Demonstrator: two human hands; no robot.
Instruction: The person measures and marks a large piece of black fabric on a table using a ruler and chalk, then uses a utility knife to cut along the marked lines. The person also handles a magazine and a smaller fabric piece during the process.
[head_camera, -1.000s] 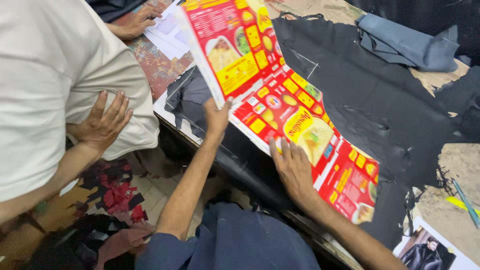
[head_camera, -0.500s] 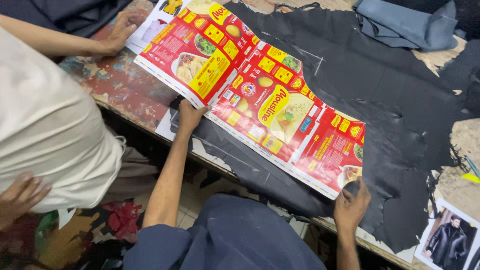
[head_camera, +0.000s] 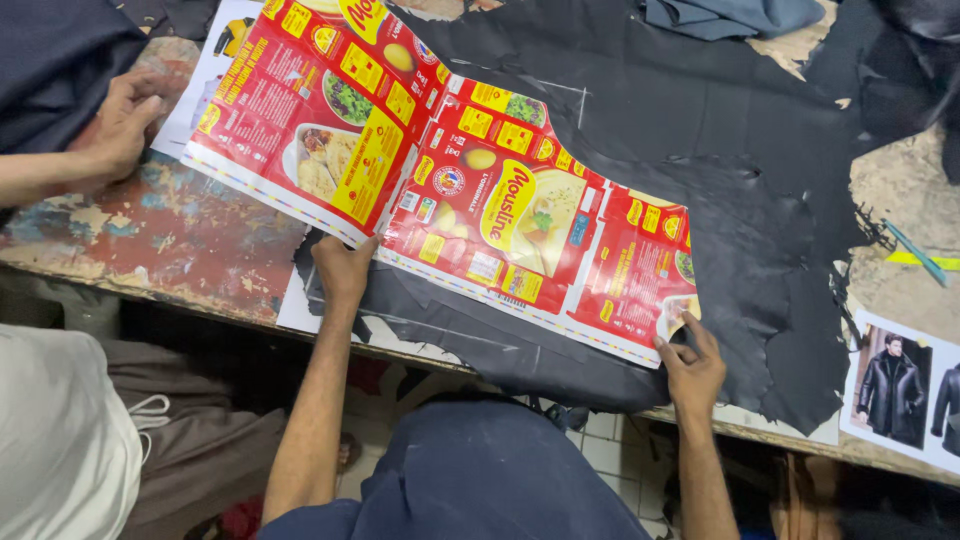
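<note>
Change: since the earlier frames the red and yellow printed card has been lowered from a raised, tilted hold and now lies nearly flat on the black leather
Left hand: fingers curled over the card's near edge at about its middle, pressing it onto the leather (no lifting grip that I can see)
Right hand: thumb and fingertips closed on the card's near right corner, pinching or pinning it, I cannot tell which
Card position: runs diagonally from the far left to the near right of the table, its left end over bare worn tabletop, the rest over the leather
Meaning: with both hands at its near edge the card looks settled in place
Nearby: 1 other person's hand rests on the table's far left; jacket photos lie at the right
</note>
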